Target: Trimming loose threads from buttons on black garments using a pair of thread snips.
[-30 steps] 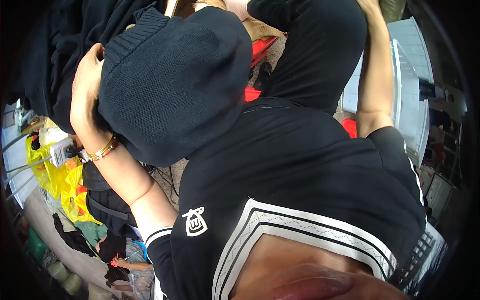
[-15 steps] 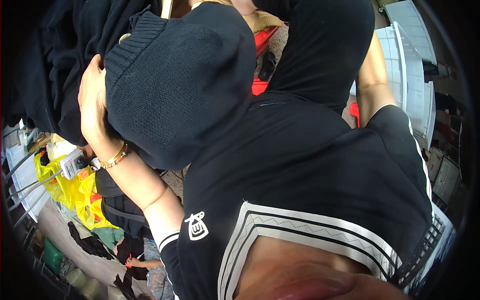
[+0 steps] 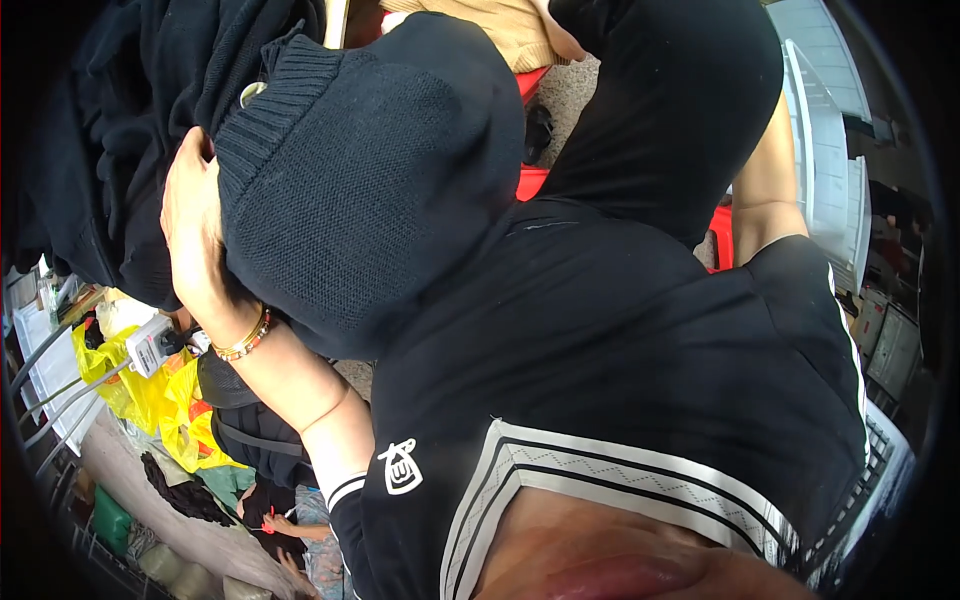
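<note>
A dark navy knitted garment (image 3: 320, 190) with a ribbed edge is draped in a rounded bulge over my lap, at the upper left. Against that ribbed edge curls my left hand (image 3: 190, 215), closed on the knit, its fingertips tucked out of sight. A small pale round piece (image 3: 253, 93), maybe a button, shows by the ribbing. Just left of the hand hangs a heap of black cloth (image 3: 110, 150). My right forearm reaches down behind my raised right leg, which hides the right hand.
Yellow plastic bags (image 3: 135, 385) lie at the left, beside a white power strip (image 3: 150, 345) with cables. Another person's hand (image 3: 283, 524) shows at lower left, near a small red item. White plastic bins (image 3: 825, 170) stand at the right. A dark shoe (image 3: 538, 133) and tan knitwear (image 3: 495, 30) appear at the top.
The whole view has shifted slightly, so my lap and the garment sit a little lower and to the right. My left hand keeps its place at the ribbed edge.
</note>
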Action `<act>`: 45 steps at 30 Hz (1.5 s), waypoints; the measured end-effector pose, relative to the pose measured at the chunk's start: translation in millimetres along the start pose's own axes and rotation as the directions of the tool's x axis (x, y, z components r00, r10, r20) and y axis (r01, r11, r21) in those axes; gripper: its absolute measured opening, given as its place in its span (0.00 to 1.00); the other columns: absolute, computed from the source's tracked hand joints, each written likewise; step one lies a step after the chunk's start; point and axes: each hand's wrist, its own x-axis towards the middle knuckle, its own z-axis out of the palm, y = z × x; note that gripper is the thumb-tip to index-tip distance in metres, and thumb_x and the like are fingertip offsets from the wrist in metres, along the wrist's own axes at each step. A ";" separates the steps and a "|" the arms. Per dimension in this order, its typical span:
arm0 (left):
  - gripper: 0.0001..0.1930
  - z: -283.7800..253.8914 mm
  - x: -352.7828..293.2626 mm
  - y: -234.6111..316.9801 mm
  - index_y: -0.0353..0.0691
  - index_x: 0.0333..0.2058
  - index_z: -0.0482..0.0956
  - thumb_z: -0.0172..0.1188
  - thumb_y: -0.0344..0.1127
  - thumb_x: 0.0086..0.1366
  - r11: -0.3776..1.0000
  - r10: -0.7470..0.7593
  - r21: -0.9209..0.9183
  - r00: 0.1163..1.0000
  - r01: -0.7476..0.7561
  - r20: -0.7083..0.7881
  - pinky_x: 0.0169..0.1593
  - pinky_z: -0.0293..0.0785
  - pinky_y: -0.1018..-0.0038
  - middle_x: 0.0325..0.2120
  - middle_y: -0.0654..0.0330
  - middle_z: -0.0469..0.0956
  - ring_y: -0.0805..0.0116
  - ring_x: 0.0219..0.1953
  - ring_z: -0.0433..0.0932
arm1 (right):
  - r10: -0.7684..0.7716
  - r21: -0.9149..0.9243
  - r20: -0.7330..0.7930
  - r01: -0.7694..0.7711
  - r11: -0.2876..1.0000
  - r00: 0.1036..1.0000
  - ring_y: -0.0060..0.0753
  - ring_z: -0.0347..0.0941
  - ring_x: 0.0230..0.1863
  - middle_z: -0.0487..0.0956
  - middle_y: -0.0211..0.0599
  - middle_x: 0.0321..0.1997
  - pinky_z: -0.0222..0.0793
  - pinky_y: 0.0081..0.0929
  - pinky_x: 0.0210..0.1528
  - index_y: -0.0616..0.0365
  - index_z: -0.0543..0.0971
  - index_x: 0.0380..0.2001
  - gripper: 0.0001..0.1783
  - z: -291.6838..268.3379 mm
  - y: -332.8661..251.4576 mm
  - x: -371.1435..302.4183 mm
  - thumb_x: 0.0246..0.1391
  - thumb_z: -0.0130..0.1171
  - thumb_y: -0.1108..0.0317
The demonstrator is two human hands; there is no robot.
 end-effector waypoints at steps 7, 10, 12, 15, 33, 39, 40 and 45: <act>0.29 -9.1 2.9 5.9 0.35 0.62 0.67 0.47 0.51 0.70 0.996 -0.057 0.080 0.994 0.049 0.095 0.65 0.64 0.61 0.59 0.46 0.71 0.51 0.61 0.71 | 0.090 -0.024 0.020 -0.090 0.996 0.996 0.31 0.78 0.33 0.82 0.39 0.37 0.72 0.28 0.37 0.65 0.82 0.44 0.23 21.3 28.3 11.8 0.57 0.60 0.55; 0.36 4.2 16.8 -7.5 0.36 0.63 0.66 0.50 0.59 0.66 0.994 -0.072 0.088 0.993 0.064 0.094 0.66 0.64 0.62 0.61 0.45 0.69 0.51 0.62 0.70 | 0.126 -0.037 0.003 -0.126 0.991 0.992 0.32 0.79 0.33 0.83 0.40 0.37 0.73 0.29 0.37 0.65 0.82 0.44 0.24 24.2 38.2 19.7 0.56 0.59 0.54; 0.35 8.6 18.9 -21.7 0.36 0.62 0.67 0.49 0.58 0.67 0.992 -0.084 0.106 0.992 0.074 0.092 0.66 0.64 0.63 0.61 0.45 0.69 0.51 0.62 0.70 | 0.132 -0.043 0.025 -0.131 0.990 0.991 0.33 0.79 0.33 0.83 0.41 0.38 0.73 0.30 0.37 0.65 0.82 0.44 0.24 37.2 33.4 20.1 0.56 0.59 0.53; 0.19 15.0 14.1 -14.8 0.36 0.42 0.71 0.51 0.49 0.66 0.997 -0.024 0.072 0.998 0.029 -0.064 0.51 0.71 0.60 0.41 0.50 0.78 0.49 0.47 0.78 | 0.148 -0.067 0.029 -0.146 0.987 0.989 0.34 0.79 0.33 0.83 0.42 0.38 0.73 0.31 0.37 0.66 0.83 0.43 0.25 44.4 35.5 39.4 0.56 0.59 0.53; 0.20 26.0 12.0 -16.7 0.35 0.37 0.69 0.58 0.48 0.60 0.999 -0.037 -0.014 0.993 0.036 -0.110 0.46 0.71 0.60 0.37 0.51 0.76 0.49 0.43 0.77 | 0.170 -0.380 -0.025 -0.166 0.910 0.985 0.48 0.78 0.52 0.83 0.49 0.45 0.69 0.40 0.57 0.52 0.86 0.40 0.25 125.8 45.5 61.1 0.54 0.52 0.46; 0.17 31.4 20.0 -21.5 0.34 0.35 0.67 0.56 0.45 0.63 0.995 -0.009 -0.095 0.995 -0.001 -0.097 0.44 0.69 0.63 0.34 0.50 0.74 0.51 0.38 0.74 | 0.108 -0.360 -0.038 -0.114 0.926 0.993 0.53 0.76 0.54 0.81 0.53 0.49 0.69 0.43 0.57 0.51 0.83 0.45 0.27 117.5 61.6 42.0 0.56 0.51 0.43; 0.17 34.5 24.1 -27.9 0.34 0.34 0.66 0.56 0.45 0.63 0.982 -0.012 -0.190 0.996 -0.004 -0.085 0.43 0.69 0.64 0.33 0.50 0.74 0.52 0.35 0.73 | 0.113 -0.354 -0.043 -0.121 0.927 0.993 0.53 0.76 0.54 0.81 0.53 0.49 0.69 0.43 0.57 0.51 0.83 0.45 0.27 116.4 61.6 33.7 0.56 0.51 0.43; 0.08 65.0 52.5 -82.9 0.39 0.32 0.66 0.54 0.36 0.60 0.661 0.198 -0.718 0.974 -0.217 -0.113 0.35 0.57 0.83 0.27 0.72 0.59 0.80 0.29 0.58 | 0.146 -0.296 -0.243 -0.216 0.930 0.959 0.53 0.76 0.55 0.81 0.52 0.50 0.69 0.44 0.57 0.47 0.83 0.47 0.27 95.0 81.7 9.0 0.56 0.51 0.41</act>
